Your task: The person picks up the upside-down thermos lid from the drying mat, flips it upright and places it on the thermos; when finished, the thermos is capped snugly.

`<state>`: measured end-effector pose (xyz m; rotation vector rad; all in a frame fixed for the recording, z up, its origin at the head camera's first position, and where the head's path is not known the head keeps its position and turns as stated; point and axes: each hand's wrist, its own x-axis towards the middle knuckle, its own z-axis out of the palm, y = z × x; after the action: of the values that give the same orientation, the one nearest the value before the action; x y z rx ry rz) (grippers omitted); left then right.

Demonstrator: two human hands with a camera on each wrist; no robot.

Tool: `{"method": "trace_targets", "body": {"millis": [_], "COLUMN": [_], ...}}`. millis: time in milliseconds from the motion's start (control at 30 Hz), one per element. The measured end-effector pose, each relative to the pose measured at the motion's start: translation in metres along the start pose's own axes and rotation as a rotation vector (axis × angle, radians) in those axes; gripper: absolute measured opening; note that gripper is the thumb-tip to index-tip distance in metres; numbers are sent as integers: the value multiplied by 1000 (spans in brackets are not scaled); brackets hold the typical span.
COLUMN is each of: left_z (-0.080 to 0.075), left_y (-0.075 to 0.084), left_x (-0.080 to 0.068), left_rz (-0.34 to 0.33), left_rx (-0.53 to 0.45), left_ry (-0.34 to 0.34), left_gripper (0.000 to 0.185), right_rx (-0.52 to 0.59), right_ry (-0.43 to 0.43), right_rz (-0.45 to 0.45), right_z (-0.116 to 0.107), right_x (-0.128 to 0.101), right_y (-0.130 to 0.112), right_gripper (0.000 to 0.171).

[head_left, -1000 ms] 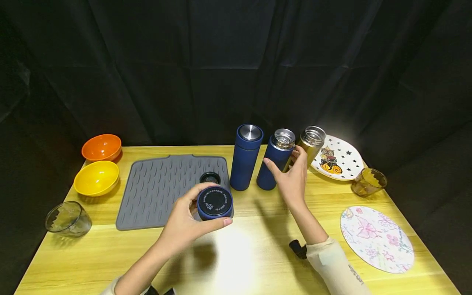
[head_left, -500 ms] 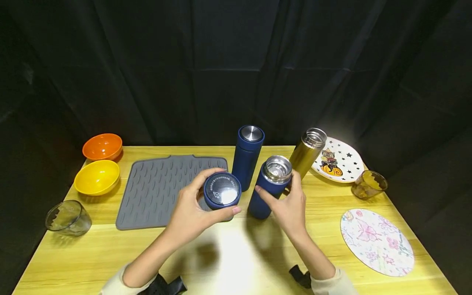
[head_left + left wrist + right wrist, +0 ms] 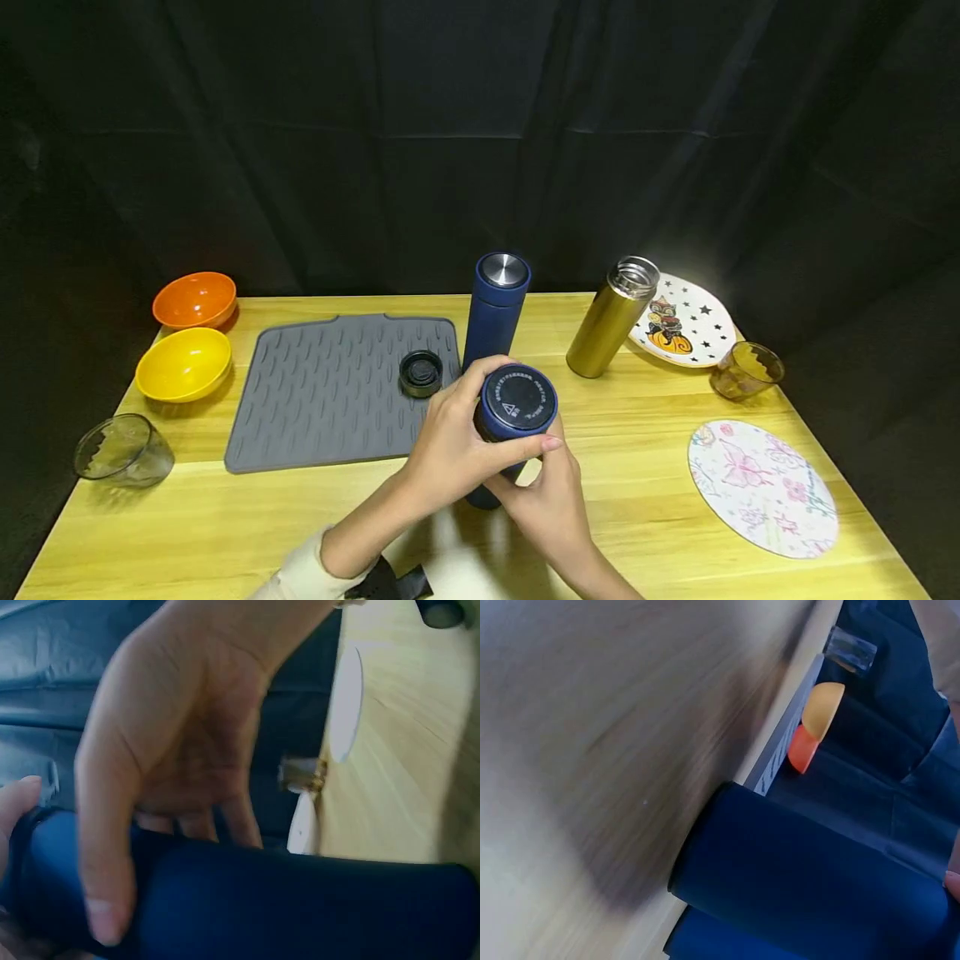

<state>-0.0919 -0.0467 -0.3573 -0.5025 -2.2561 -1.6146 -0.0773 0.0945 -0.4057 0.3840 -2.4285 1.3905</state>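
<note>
A dark blue bottle [image 3: 491, 492] leans toward me at the front middle of the wooden table [image 3: 645, 417], its base near the table top. My left hand [image 3: 459, 440] grips a blue lid with a black printed face [image 3: 517, 403] set on the bottle's mouth. Fingers and thumb curl round the lid. My right hand [image 3: 546, 498] grips the bottle's body just below. The left wrist view shows a hand wrapped round the blue body [image 3: 300, 907]. In the right wrist view the bottle's lower end [image 3: 802, 885] sits close over the wood.
A second blue bottle with a steel cap [image 3: 497, 310] stands behind. An open gold bottle [image 3: 611, 321] stands right, near a starred plate [image 3: 693, 325]. A small black lid [image 3: 420, 372] lies on the grey mat [image 3: 330, 392]. Bowls [image 3: 183, 364], two glasses [image 3: 120, 450] and a floral disc [image 3: 761, 487] ring the table.
My right hand pulled the open blue bottle from the back row toward me. My left hand brought the lid rightward onto its mouth. Both hands now meet at the bottle.
</note>
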Motion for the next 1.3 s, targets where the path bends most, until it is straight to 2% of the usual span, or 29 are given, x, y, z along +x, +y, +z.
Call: {"method": "trace_targets", "body": {"millis": [133, 167, 233, 300, 400, 467, 533, 600, 733, 767, 833, 900, 1000, 1067, 1167, 1300], "left_z": [4, 3, -1, -3, -1, 3, 4, 3, 3, 3, 3, 4, 6, 8, 8, 7], "left_y": [-12, -15, -23, -29, -34, -35, -37, -37, -36, -35, -35, -34, -33, -33, -33, -32], "left_x": [-4, -3, 2, 5, 6, 3, 2, 2, 1, 1, 1, 2, -1, -2, -3, -5], "left_rz": [56, 63, 86, 76, 51, 40, 69, 70, 57, 56, 97, 120, 96, 75, 82, 94], "left_rx": [-9, -31, -142, -228, -308, -332, -390, -412, -335, -346, -420, -456, -395, -404, -468, -406], "left_ry": [-16, -39, -135, -219, -258, -241, -247, -253, -207, -200, -226, -242, -190, -172, -197, -153], "left_gripper": [73, 72, 70, 77, 86, 87, 84, 91, 93, 87, 75, 81, 84, 85, 89, 91], "right_rx": [-62, -73, -65, -50, -22, -15, 0, 9, 2, 0, 16, 33, 38, 35, 49, 41], "right_ry": [32, 40, 35, 27, 0, -11, -21, -26, -28, -30, -40, -45, -52, -54, -59, -53], "right_rz": [-62, -69, -77, -80, -91, -95, -97, -96, -98, -92, -80, -80, -97, -88, -69, -84], "right_z": [2, 2, 2, 2, 1, 1, 0, 0, 0, 0, -1, -2, -2, -2, -2, -2], "right_x": [-2, -2, -2, -2, -2, -2, -2, -2, -2, -2, -2, -2, -1, -2, -2, -3], "right_y": [1, 1, 2, 3, 4, 5, 5, 5, 5, 5, 4, 5, 5, 5, 5, 5], "right_gripper": [81, 81, 79, 77, 81, 85, 86, 85, 85, 86, 87, 86, 87, 88, 85, 83]}}
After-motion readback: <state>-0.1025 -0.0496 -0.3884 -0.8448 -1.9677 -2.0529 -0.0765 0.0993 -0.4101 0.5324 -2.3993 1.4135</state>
